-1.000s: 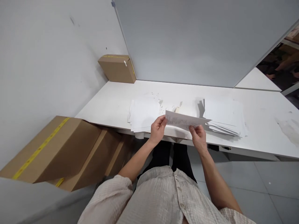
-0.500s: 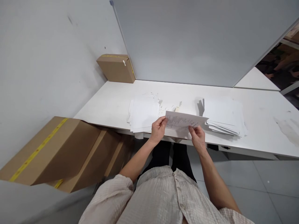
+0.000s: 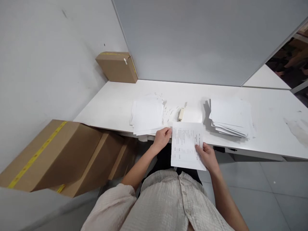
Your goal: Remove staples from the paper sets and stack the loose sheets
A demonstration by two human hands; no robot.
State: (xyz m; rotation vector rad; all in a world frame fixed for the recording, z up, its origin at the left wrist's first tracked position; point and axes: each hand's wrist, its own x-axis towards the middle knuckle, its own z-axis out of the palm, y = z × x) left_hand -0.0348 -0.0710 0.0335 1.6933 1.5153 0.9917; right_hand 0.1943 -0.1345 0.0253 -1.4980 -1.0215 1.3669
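Observation:
A printed sheet of paper point(image 3: 185, 147) is held out over the front edge of the white table, its printed face up; whether there is more than one sheet I cannot tell. My right hand point(image 3: 207, 157) grips its right edge, thumb on top and fingers underneath. At the upper left edge, my left hand point(image 3: 162, 138) is closed with its fingertips at the paper. Just beyond the sheet lies a small cream-coloured object point(image 3: 181, 114) that looks like a stapler. To the left is a stack of white papers point(image 3: 148, 115), and to the right a thicker, uneven paper stack point(image 3: 228, 115).
The white table point(image 3: 269, 128) runs against a grey panel point(image 3: 187, 41). A cardboard box point(image 3: 117, 67) stands at its back left corner. Larger cardboard boxes point(image 3: 45, 154) with yellow tape are at the lower left, beside the table. Tiled floor point(image 3: 247, 179) shows at the lower right.
The sheet has swung from tilted up to nearly flat and come closer to my body, uncovering the cream object. My right hand has lowered, and my left hand has shifted slightly down.

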